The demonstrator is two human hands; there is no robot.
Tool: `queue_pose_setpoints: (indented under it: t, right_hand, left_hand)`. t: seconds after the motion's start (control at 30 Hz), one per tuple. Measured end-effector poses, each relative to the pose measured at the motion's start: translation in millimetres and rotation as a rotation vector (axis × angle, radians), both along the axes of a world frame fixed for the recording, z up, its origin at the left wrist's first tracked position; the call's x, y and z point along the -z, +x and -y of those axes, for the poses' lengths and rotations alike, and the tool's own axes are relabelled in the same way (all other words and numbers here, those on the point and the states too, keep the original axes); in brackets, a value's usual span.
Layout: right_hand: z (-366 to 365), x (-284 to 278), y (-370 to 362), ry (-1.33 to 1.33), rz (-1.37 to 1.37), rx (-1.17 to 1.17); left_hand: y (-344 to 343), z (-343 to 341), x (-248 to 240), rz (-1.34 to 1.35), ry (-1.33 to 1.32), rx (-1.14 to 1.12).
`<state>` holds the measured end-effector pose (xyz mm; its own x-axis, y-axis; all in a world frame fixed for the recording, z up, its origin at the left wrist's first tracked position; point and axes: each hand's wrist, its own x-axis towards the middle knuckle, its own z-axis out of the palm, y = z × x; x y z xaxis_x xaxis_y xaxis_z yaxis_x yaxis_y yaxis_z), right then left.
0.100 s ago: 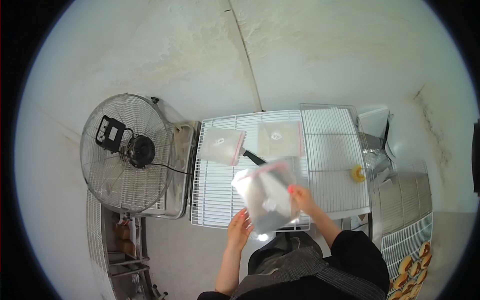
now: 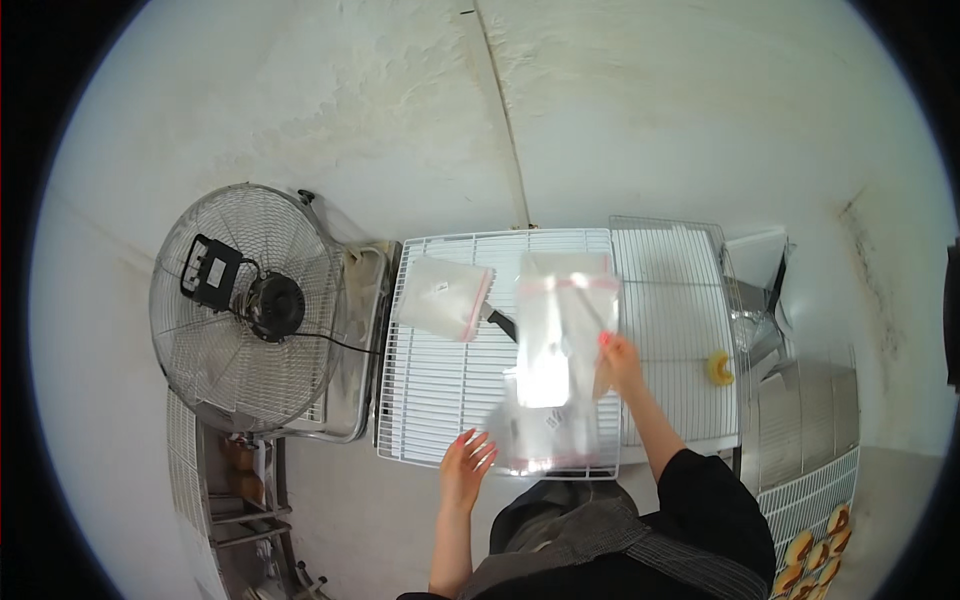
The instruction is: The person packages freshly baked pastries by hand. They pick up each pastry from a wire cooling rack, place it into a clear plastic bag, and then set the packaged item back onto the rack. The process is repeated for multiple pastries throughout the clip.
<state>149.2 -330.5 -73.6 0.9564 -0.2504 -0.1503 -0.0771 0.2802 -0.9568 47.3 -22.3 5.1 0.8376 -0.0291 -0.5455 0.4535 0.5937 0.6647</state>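
My right hand (image 2: 620, 360) is closed on the right edge of a clear plastic bag (image 2: 568, 335) with a pinkish strip along its far end. Glare hides part of the film, and a second clear layer (image 2: 552, 440) with a small white label reaches toward the near rack edge; whether it is a separate bag, I cannot tell. Fingers apart and holding nothing, my left hand (image 2: 466, 465) hovers just left of that lower layer. Another clear bag (image 2: 440, 297) with a pink edge lies at the far left of the rack. Beside it, a black-handled knife (image 2: 501, 322) is partly covered.
White wire racks (image 2: 425, 400) cover the worktop. On the right one lies a small yellow curved thing (image 2: 719, 368). A large floor fan (image 2: 250, 305) stands at left. Lower right, a rack holds several round pastries (image 2: 818, 555) with brown filling. Silvery packaging (image 2: 760, 320) sits beyond.
The held plastic has swung from a tilt to nearly straight and stretches farther across the rack. My left hand has come away slightly leftward, fingers spread.
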Motion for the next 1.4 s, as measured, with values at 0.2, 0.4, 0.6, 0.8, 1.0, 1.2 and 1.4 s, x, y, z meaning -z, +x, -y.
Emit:
queue_pose_setpoints:
  t: [0.2,0.4,0.6,0.8,1.0,1.2,1.4]
  right_hand:
    - [3.1,45.6,99.7,-0.078,-0.106,0.283]
    - [-13.5,17.7,122.1,0.197,-0.096,0.155]
    - [0.2,-19.6,137.3,0.339,-0.012,0.299]
    - [8.2,-102.7,49.4,-1.185,0.197,0.537]
    - [32.2,-149.5,-69.5,-1.446,-0.062,0.554]
    - [15.6,-140.9,-102.4,-1.453,-0.121,0.649]
    - [31.3,-89.4,-48.6,-0.811,-0.095,0.475]
  left_hand:
    - [-44.7,-65.7,58.4,-0.259,0.087,-0.23]
    - [-61.0,-83.7,63.0,-0.323,0.184,-0.276]
    - [26.1,-54.8,65.3,0.137,0.692,-0.003]
    - [261.7,49.7,90.5,0.889,1.197,0.39]
    - [293.1,126.3,138.7,1.016,1.665,0.553]
    - [269.7,136.4,144.0,0.994,1.736,0.587]
    - [276.1,128.8,139.9,1.019,1.639,0.532]
